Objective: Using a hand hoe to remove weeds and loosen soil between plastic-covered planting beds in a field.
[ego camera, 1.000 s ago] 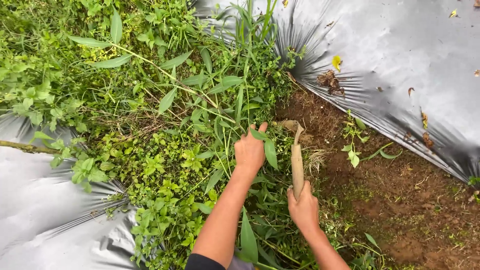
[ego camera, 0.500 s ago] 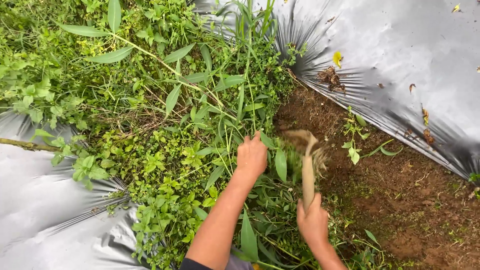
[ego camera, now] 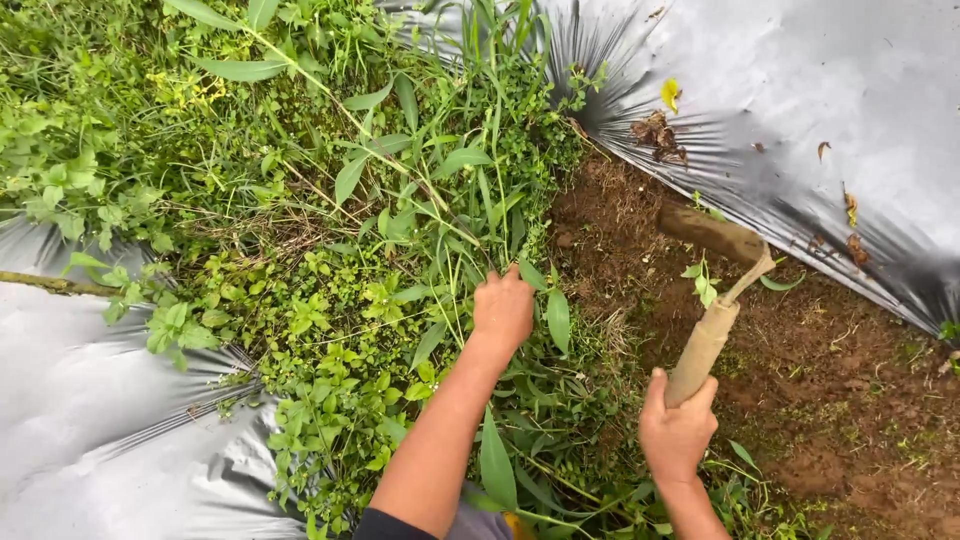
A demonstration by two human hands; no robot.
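1. Green weeds (ego camera: pixel 330 250) fill the strip between two sheets of silver plastic sheet (ego camera: pixel 820 110); the left hand (ego camera: pixel 502 308) is closed as a fist around a bunch of their stems at the edge of the bare soil (ego camera: pixel 800 400), probably to pull them taut and keep them clear of the blade.
2. Wooden handle of a small hoe (ego camera: pixel 705 335) sits in the closed right hand (ego camera: pixel 676 430), gripped at its lower end, so the blade (ego camera: pixel 712 232) reaches out over the soil beside the sheet.
3. Compared with half a second ago, the hoe has swung to the right, away from the left hand; then its blade was just beside the clutched stems.
4. Left hand keeps its grip in much the same spot.
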